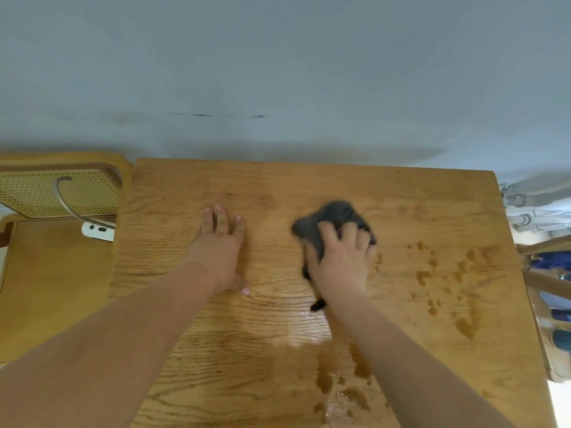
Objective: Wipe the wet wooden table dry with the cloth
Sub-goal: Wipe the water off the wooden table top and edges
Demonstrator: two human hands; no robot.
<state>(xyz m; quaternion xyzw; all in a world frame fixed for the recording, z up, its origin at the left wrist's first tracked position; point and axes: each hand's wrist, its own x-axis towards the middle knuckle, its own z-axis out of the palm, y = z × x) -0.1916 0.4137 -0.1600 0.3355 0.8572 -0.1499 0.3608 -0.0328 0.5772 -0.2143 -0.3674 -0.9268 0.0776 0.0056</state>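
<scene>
The wooden table (pixel 309 183) fills the lower half of the head view, its far edge against a pale wall. My right hand (pixel 343 257) presses a bunched dark grey cloth (pixel 332 216) onto the tabletop right of centre, fingers curled over it; part of the cloth pokes out under my wrist. My left hand (pixel 221 245) lies flat on the wood left of centre, fingers straight and together. Water droplets (pixel 445 273) darken the wood to the right of the cloth. A larger wet patch (pixel 343 390) glistens near the front edge, partly hidden by my right forearm.
A wooden chair (pixel 61 193) with a cane-mesh back stands at the table's left side; a white object (pixel 98 231) lies on its seat. Another chair's wooden frame (pixel 543 285) and some blue items sit past the right edge.
</scene>
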